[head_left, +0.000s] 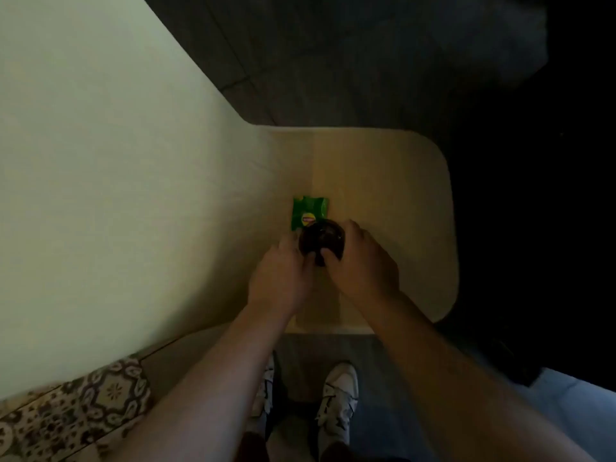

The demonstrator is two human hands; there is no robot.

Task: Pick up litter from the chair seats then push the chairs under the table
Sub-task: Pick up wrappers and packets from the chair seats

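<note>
The light is dim, and a pale wooden chair seat point(383, 181) fills the middle of the view, with a pale table top point(100, 161) overlapping its left side and dark floor beyond its far and right edges. On the seat, near the table's edge, both hands meet round one dark, round object point(321, 240); it is too dark to tell what it is. The left hand point(280, 278) has its fingers curled against the object's left side, and the right hand point(361, 258) curls over its right side, so both seem to be grasping it. Just beyond the fingers, touching the dark object's far side, lies one green snack wrapper point(309, 213) with a small yellow and red logo, flat on the seat just beside the table's edge. Two bare forearms run back toward the seat's near edge. Below that edge stand two white shoes point(336, 401) on grey floor, and one patterned tile strip point(73, 408) shows at the lower left.
</note>
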